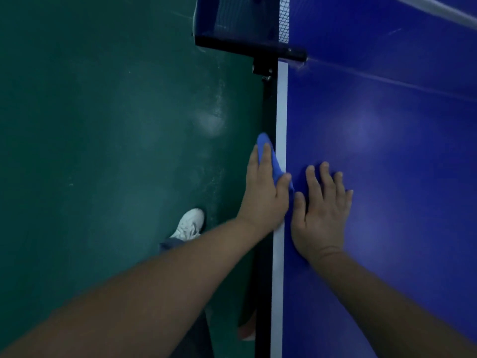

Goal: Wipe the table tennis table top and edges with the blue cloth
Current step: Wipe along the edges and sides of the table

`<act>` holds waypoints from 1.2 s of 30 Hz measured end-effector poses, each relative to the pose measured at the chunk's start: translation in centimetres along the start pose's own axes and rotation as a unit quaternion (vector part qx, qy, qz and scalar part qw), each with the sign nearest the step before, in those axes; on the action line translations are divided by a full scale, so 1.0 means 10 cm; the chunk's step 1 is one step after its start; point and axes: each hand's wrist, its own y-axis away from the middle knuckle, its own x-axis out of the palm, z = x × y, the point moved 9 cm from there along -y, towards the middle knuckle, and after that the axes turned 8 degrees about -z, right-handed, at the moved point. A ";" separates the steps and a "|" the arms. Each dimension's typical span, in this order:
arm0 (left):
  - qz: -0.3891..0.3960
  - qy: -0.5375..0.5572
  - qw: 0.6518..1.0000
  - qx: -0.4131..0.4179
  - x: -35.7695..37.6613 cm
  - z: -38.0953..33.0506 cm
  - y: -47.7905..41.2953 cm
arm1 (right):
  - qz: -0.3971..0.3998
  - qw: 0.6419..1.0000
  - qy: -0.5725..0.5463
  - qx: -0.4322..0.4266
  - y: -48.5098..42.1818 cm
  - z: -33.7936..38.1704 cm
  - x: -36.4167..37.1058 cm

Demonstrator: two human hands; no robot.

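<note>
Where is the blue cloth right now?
Head view, centre: the blue cloth is held by the left hand against the edge of the table, beside the white line, just left of the right hand lying flat on the top.

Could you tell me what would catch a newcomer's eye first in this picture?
The left hand grips the blue cloth against the table's side edge, by the white line. The right hand lies flat on the blue table top beside it. Ahead, the black net clamp juts over the green floor.
</note>
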 end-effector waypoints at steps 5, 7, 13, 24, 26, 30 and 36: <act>-0.016 -0.001 1.000 -0.011 -0.03 -0.23 -0.62 | 0.008 1.000 -0.002 -0.003 -0.01 0.01 -0.01; -0.016 -0.006 1.000 -0.002 -0.04 -0.17 -0.40 | 0.011 0.999 -0.017 -0.027 -0.13 0.01 -0.05; 0.032 0.005 0.999 -0.009 -0.01 0.04 0.46 | 0.007 0.995 -0.054 -0.085 -1.00 0.21 -0.04; -0.050 -0.005 0.999 0.016 -0.11 -0.42 -1.07 | -0.042 0.993 -0.063 -0.085 -1.13 0.36 0.01; -0.035 -0.006 0.999 0.022 -0.09 -0.27 -0.48 | -0.041 0.994 -0.053 -0.084 -1.14 0.37 0.02; -0.021 -0.008 1.000 -0.002 -0.09 -0.19 -0.28 | -0.048 0.994 -0.050 -0.086 -1.14 0.37 0.03; -0.099 -0.005 0.995 -0.018 -0.15 -0.46 -1.49 | -0.053 0.993 -0.049 -0.092 -1.13 0.37 0.02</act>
